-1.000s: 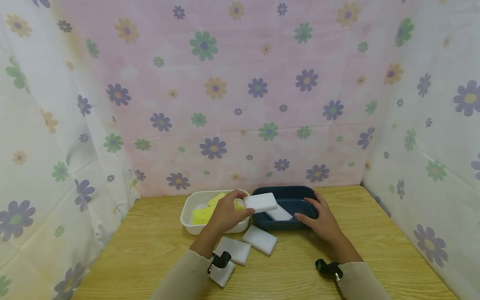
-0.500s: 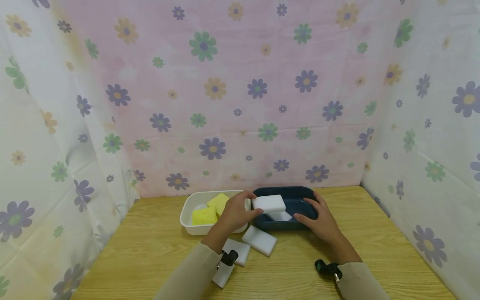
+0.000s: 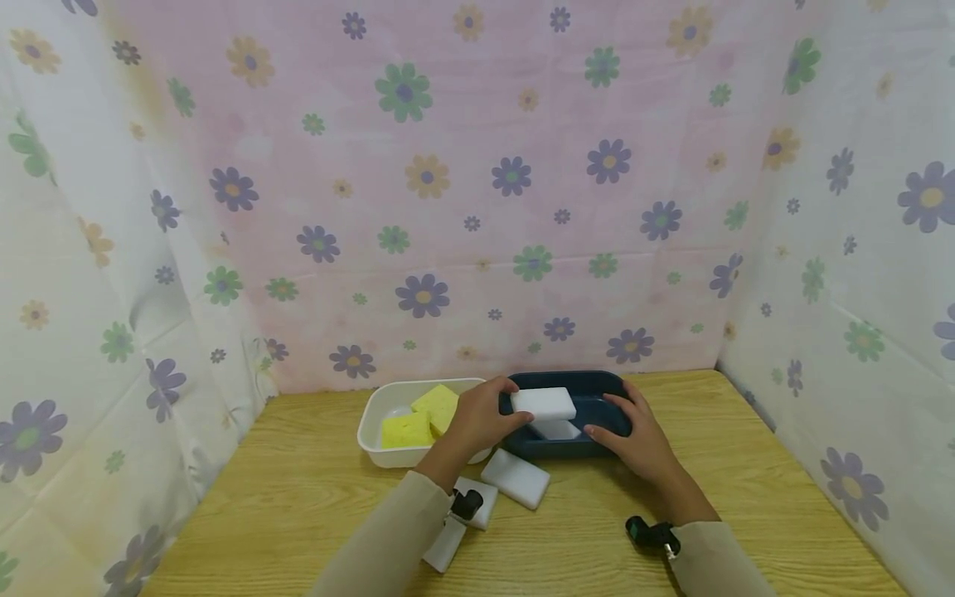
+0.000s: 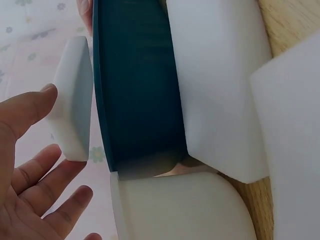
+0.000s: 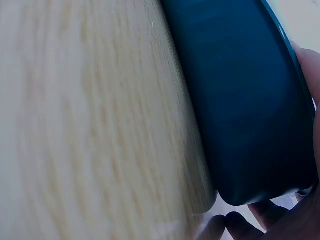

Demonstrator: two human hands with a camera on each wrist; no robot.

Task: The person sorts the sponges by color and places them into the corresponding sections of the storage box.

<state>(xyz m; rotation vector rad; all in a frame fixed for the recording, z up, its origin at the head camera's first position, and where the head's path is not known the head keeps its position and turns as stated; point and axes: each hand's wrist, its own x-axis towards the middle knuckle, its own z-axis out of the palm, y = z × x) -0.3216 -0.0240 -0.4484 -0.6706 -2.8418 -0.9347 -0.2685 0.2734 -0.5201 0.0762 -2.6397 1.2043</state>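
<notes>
My left hand (image 3: pixel 477 421) pinches a white sponge block (image 3: pixel 545 404) between thumb and fingers, above the left part of a dark blue bin (image 3: pixel 552 448). In the left wrist view, that block (image 4: pixel 75 107) stands beyond the bin's rim, clear of it. Another white sponge block (image 3: pixel 558 430) lies inside the bin, partly hidden under the held one. At the bin's right end, my right hand (image 3: pixel 647 444) grips the rim and wall; the right wrist view shows fingers around the bin's corner. Several white sponge blocks lie on the table in front, including one (image 3: pixel 516 478) near the bin.
A white bin (image 3: pixel 395 458) stands left of the blue one, holding yellow sponges (image 3: pixel 406 431); my left hand hides its right part. Two more white blocks (image 3: pixel 445 543) lie partly under my left forearm. Flowered cloth (image 3: pixel 477 191) hangs behind and at both sides of the wooden table (image 3: pixel 298 497).
My left hand has moved right with the white sponge block, from beside the white bin to over the blue bin. My right hand has stayed at the blue bin's end.
</notes>
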